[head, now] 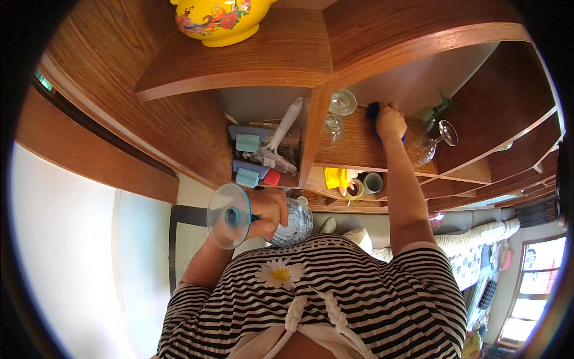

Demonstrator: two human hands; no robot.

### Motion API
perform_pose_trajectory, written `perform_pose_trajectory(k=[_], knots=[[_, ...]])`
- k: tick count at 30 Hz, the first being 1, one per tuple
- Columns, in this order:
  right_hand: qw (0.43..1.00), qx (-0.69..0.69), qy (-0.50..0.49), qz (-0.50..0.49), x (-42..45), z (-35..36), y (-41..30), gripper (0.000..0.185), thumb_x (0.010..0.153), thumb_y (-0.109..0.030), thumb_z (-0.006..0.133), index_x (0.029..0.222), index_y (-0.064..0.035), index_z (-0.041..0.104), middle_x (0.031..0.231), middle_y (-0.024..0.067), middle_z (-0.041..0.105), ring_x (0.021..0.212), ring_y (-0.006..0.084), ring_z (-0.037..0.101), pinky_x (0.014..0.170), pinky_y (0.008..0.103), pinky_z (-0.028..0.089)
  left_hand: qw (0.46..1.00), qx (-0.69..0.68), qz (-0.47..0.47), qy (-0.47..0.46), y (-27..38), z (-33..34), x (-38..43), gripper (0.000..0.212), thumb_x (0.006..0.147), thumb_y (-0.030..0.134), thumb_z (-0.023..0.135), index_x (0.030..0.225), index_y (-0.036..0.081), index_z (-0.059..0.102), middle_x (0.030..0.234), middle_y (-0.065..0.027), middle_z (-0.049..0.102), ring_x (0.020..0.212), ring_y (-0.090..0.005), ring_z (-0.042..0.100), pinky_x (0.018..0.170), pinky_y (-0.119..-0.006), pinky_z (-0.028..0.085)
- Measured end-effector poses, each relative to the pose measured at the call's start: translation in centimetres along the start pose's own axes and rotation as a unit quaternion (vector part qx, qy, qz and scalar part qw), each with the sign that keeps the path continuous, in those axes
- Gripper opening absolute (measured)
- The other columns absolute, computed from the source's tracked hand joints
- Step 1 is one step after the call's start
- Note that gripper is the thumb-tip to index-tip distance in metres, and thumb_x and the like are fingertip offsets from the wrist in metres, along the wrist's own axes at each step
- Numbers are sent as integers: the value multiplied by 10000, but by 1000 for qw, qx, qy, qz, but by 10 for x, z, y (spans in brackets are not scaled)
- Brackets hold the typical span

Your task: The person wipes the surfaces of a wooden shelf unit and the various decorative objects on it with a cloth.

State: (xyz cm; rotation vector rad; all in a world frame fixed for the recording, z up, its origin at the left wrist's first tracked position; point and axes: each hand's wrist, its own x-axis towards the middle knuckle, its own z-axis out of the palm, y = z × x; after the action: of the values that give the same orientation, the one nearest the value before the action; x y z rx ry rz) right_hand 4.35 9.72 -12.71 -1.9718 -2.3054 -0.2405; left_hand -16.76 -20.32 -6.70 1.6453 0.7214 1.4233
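My left hand (264,211) is closed around the stem of a glass goblet with a blue-rimmed foot (228,216); its ribbed bowl (293,222) lies close to my chest. Inside a wooden shelf compartment, my right hand (391,121) presses a dark blue cloth (373,112) at the back of the shelf board (354,143). To the left of that hand are clear stemmed glasses (342,103) by the divider. On its right are a clear glass tipped at an angle (432,146) and a glass with a green stem (441,107).
A yellow floral pot (224,20) stands on the upper shelf. The left compartment holds a white-handled brush (287,123), blue clips (247,142) and a red item (272,177). Lower down are a yellow cloth or packet (336,178) and a grey cup (372,183). Wooden dividers (316,134) bound the compartments.
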Motion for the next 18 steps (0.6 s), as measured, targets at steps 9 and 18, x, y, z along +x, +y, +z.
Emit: perform_pose_trajectory(k=[9,18], knots=[[983,163,36,-69,-12,-2,-16,263,810,-196,481,1067,-212,538,1108,90,517,973,309,537,778,431,468,998,0,3,-69,3,11,13,293,758,192,579,523,58,464,529,-27,488,615,-205,537,516,-288,400],[997,34,0,69,1,3,27,276,834,-169,449,1094,-129,533,1178,98,463,1023,321,494,812,391,461,998,-24,8,-52,-1,12,4,283,761,182,571,530,49,475,550,-36,490,628,-204,536,521,-282,403]])
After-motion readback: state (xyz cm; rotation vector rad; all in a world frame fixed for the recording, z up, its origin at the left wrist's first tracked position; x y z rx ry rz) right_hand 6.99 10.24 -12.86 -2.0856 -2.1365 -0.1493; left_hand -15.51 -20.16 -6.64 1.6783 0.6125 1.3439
